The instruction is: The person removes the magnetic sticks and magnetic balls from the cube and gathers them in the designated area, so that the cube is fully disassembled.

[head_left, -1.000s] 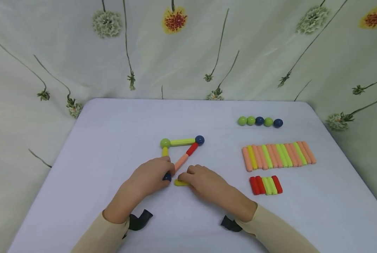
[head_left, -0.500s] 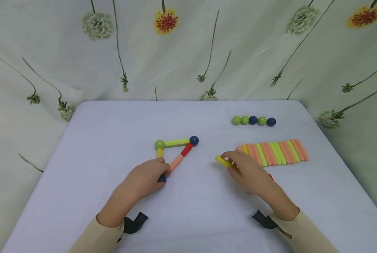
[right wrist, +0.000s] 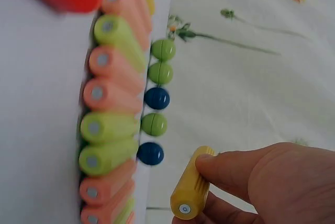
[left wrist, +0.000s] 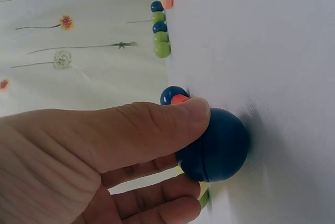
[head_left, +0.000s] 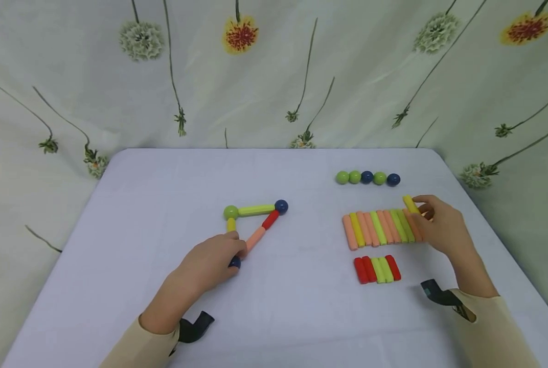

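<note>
My left hand (head_left: 211,260) pinches a dark blue ball (left wrist: 222,145) at the near corner of a flat shape made of magnetic rods and balls. From there a yellow rod (head_left: 231,225), partly hidden by the fingers, runs to a green ball (head_left: 230,212). A lime rod (head_left: 256,210) links that to another blue ball (head_left: 281,206). A red rod (head_left: 271,220) and a pink rod (head_left: 255,239) form the slanting side. Over the right end of the long rod row, my right hand (head_left: 444,225) holds a yellow magnetic rod (right wrist: 192,187) between thumb and fingers.
A row of pink, lime and yellow rods (head_left: 368,229) lies at the right of the white table (head_left: 163,179). Nearer are several short red and lime rods (head_left: 379,270). Green and blue balls (head_left: 367,177) line up farther back, before a flowered cloth (head_left: 265,76).
My right hand has carried the yellow rod from beside the left hand, rightward and away, to the far end of the rod row. My left hand stays at the blue ball.
</note>
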Tool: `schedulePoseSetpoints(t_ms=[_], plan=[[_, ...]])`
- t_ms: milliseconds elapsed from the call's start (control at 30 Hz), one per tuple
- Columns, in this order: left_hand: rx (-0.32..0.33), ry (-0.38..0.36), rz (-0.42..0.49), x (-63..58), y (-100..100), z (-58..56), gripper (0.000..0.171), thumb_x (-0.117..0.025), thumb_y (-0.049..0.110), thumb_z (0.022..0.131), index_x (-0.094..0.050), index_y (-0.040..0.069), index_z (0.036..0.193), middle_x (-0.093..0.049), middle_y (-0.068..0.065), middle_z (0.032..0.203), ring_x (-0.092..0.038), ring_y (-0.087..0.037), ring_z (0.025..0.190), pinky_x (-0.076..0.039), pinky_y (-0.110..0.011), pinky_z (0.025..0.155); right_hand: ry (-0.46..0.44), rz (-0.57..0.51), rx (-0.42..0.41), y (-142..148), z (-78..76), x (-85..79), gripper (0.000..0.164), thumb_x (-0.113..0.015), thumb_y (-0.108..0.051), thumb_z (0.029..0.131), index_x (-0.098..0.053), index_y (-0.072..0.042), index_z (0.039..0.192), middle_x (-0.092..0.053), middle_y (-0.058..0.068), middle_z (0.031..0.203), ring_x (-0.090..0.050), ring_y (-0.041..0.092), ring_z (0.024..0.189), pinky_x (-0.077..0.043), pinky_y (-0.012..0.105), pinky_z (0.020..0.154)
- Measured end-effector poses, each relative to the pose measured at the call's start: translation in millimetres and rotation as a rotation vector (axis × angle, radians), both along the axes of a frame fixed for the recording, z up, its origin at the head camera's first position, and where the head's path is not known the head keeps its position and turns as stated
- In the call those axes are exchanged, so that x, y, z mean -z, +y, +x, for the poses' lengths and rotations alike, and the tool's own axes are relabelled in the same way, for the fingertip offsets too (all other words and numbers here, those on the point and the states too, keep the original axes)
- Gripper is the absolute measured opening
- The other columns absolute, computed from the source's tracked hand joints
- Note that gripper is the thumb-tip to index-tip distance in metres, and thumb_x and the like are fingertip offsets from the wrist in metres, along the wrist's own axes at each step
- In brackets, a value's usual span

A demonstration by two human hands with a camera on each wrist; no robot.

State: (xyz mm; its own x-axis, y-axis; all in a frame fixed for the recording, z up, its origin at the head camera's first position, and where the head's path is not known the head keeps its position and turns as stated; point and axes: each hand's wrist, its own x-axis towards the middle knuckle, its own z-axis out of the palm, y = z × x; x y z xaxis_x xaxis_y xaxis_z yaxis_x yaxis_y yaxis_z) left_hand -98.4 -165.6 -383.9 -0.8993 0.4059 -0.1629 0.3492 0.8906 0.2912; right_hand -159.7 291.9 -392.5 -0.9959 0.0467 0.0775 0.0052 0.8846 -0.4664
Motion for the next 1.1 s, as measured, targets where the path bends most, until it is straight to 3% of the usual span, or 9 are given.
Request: schedulePoseSetpoints(t_ms=[233, 433, 733, 1100], plan=[[-0.002, 0.0, -0.007, -0.9, 1, 0.9, 0.022, -0.082, 0.008, 0.077, -0.07, 0.013, 0.095, -0.055, 0.005, 0.088, -0.053, -0.012, 0.076, -0.048, -0.029, 0.071, -0.1, -0.014, 0.161, 59, -15.0, 15.3, 0.052, -0.052, -0.027, 0.098, -0.043, 0.004, 0.138, -0.05, 0.033, 0.122, -0.051, 0.047, 0.101, -0.052, 0.047, 0.064], [-0.004, -0.004, -0.014, -1.0, 1, 0.6, 0.023, -0.082, 0.009, 0.078, -0.07, 0.013, 0.096, -0.055, 0.005, 0.088, -0.053, -0.012, 0.076, -0.048, -0.028, 0.07, -0.188, 0.012, 0.187, 84, -20.0, 28.6, 0.048, -0.05, -0.021, 0.097, -0.044, 0.007, 0.135, -0.049, 0.034, 0.123, -0.051, 0.047, 0.101, -0.049, 0.043, 0.063], [-0.008, -0.009, -0.004, -2.0, 2, 0.0, 0.023, -0.082, 0.009, 0.077, -0.07, 0.013, 0.097, -0.056, 0.004, 0.089, -0.052, -0.013, 0.076, -0.049, -0.029, 0.071, -0.191, -0.014, 0.184, 85, -19.9, 34.6, 0.051, -0.048, -0.034, 0.1, -0.049, 0.007, 0.13, -0.05, 0.032, 0.118, -0.051, 0.041, 0.095, -0.044, 0.033, 0.06], [-0.008, -0.027, -0.007, -1.9, 3, -1.1, 0.023, -0.082, 0.009, 0.078, -0.07, 0.012, 0.098, -0.056, 0.003, 0.09, -0.053, -0.014, 0.078, -0.05, -0.03, 0.073, -0.177, -0.005, 0.145, 61, -21.6, 33.8, 0.053, -0.052, -0.034, 0.097, -0.049, 0.009, 0.128, -0.053, 0.032, 0.116, -0.053, 0.042, 0.095, -0.047, 0.041, 0.065]])
